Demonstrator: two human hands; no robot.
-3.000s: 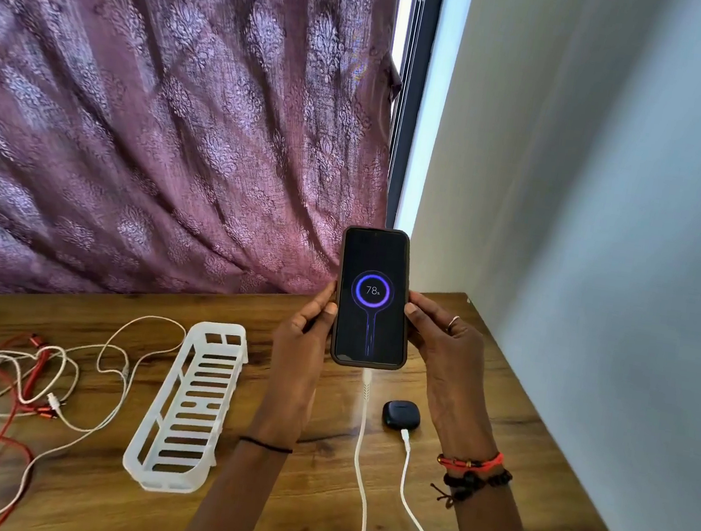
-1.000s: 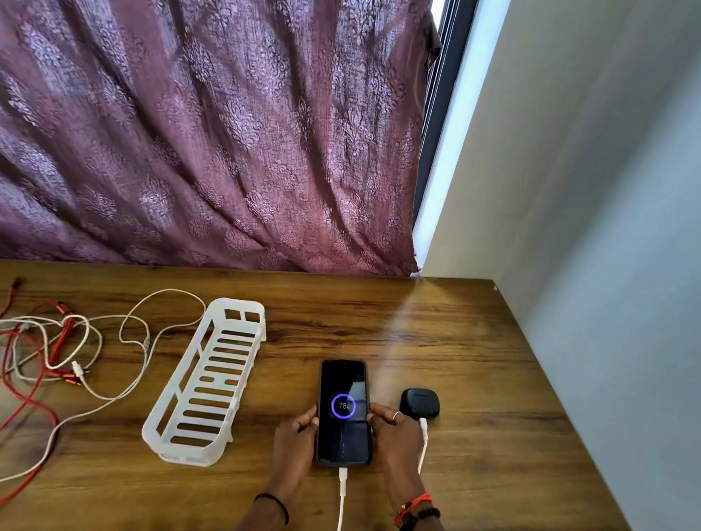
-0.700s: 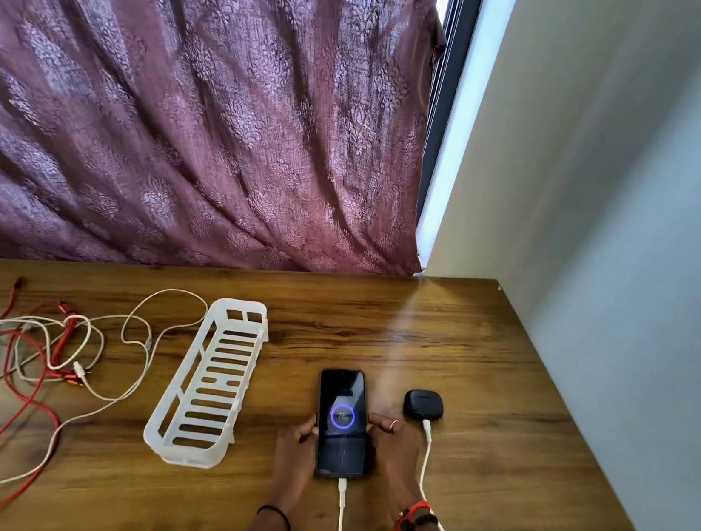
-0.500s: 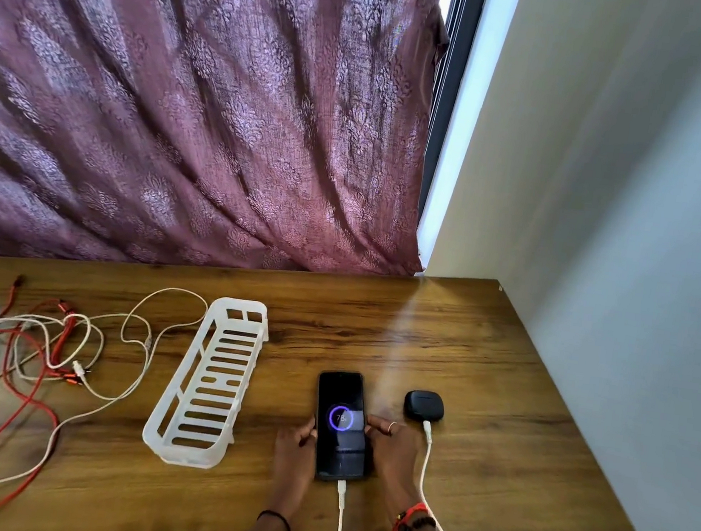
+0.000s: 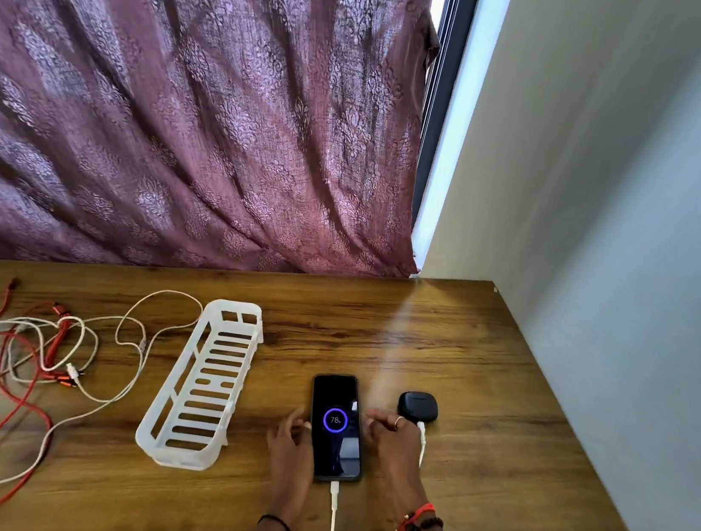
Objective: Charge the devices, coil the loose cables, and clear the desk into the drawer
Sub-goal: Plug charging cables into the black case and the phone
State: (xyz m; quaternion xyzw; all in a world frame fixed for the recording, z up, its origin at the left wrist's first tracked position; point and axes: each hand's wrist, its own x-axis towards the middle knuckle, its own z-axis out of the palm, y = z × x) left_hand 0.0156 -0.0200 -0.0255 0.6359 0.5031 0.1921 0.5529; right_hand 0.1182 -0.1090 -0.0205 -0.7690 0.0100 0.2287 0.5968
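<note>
Phone [image 5: 336, 428]: a slim, glossy black slab with rounded corners is lying flat and screen-up on the worktop [image 5: 492, 462], between the two hands; its screen is showing a glowing violet ring around "78".
Phone cable [image 5: 332, 526]: a smooth white cord is sitting plugged into the phone's near end and running straight toward the near edge.
Earbud case [image 5: 418, 409]: a small, matte, dark pebble-shaped box is resting just right of the phone, with a second white cord [image 5: 422, 442] plugged into its near side.
Left hand [image 5: 291, 444]: it is lying along the phone's left edge with its fingers loose and slightly spread, gripping nothing; blur is hiding whether the fingertips are touching the phone.
Right hand [image 5: 390, 437]: it is sitting beside the phone's right edge with its fingers relaxed and parted, holding nothing.
Loose cables [image 5: 56, 338]: thin red and white cords are lying tangled in loops at the worktop's left, well apart from the phone.
Basket [image 5: 204, 384]: an oblong white tray of hard plastic, with slotted floor and walls, is standing between the tangle and the phone.
Worktop: brown wood grain is carrying a soft sheen.
Curtain [image 5: 185, 87]: mauve woven cloth with a raised floral pattern is hanging in slanting folds behind.
</note>
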